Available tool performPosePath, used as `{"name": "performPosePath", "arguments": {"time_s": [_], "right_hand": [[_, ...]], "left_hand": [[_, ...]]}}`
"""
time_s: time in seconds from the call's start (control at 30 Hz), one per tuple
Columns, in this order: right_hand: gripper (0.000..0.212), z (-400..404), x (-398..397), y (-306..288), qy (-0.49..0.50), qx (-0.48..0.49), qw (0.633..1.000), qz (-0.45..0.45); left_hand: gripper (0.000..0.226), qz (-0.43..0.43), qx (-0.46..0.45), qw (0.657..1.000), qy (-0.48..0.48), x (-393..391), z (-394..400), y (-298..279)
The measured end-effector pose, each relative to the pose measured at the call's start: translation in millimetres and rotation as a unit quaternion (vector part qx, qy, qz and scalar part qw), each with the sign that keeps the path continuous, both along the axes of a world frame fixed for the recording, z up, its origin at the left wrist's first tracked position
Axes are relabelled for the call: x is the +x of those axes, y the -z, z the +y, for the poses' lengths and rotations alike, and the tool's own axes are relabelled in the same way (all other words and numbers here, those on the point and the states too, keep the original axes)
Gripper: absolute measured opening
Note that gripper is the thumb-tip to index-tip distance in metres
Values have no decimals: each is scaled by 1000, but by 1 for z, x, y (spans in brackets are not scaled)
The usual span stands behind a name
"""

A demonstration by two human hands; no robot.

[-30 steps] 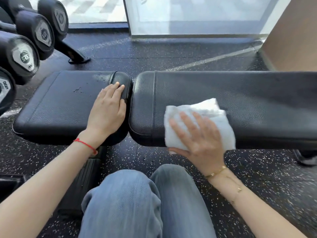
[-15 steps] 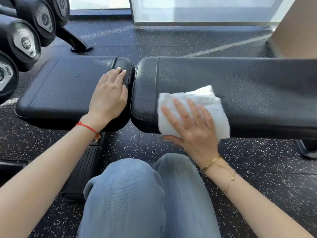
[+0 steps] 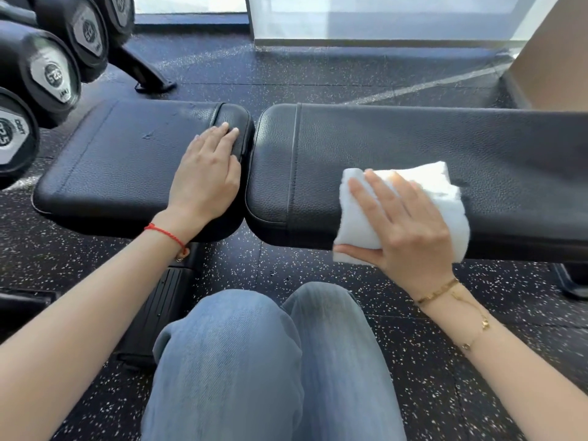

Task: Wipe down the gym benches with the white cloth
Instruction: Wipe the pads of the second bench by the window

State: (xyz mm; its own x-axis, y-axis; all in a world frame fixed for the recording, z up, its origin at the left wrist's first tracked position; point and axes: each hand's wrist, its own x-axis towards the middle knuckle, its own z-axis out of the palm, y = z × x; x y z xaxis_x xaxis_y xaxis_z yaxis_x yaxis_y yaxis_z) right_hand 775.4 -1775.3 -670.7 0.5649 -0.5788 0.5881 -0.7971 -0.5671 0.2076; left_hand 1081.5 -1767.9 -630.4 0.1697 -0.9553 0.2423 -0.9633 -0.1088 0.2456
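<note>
A folded white cloth (image 3: 442, 189) is pressed onto the long black leather bench pad (image 3: 413, 148) by the right hand (image 3: 404, 224), fingers spread, thumb hooked beneath; the left hand (image 3: 206, 176) is laid flat, fingers together, on the shorter black seat pad (image 3: 121, 160).

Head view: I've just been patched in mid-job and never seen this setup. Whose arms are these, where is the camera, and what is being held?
There is no machine here. The camera is worn on a person's head and looks forward and down, so the two bare arms reaching in from the bottom are that person's own, and the jeans at the bottom are their legs.

Ahead lies a black padded gym bench in two parts: a short seat pad to the left and a long back pad to the right, with a narrow gap between.

The left hand rests flat on the seat pad's right end, holding nothing. The right hand presses a folded white cloth onto the long pad's near edge, fingers spread over it, thumb tucked beneath.

Dumbbells sit on a rack at upper left.
</note>
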Motion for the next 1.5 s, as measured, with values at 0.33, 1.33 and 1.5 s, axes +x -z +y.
{"name": "performPosePath", "arguments": {"time_s": [0.33,1.33,1.5], "right_hand": [[87,17,96,-10,-40,108,993,3],[46,-202,71,-81,-10,400,916,15],[51,-227,128,-87,1,587,808,50]], "left_hand": [[48,0,-7,1000,3,-1,0,1],[45,54,13,998,-23,-42,-83,-12],[49,81,50,994,-47,-51,-85,-13]]}}
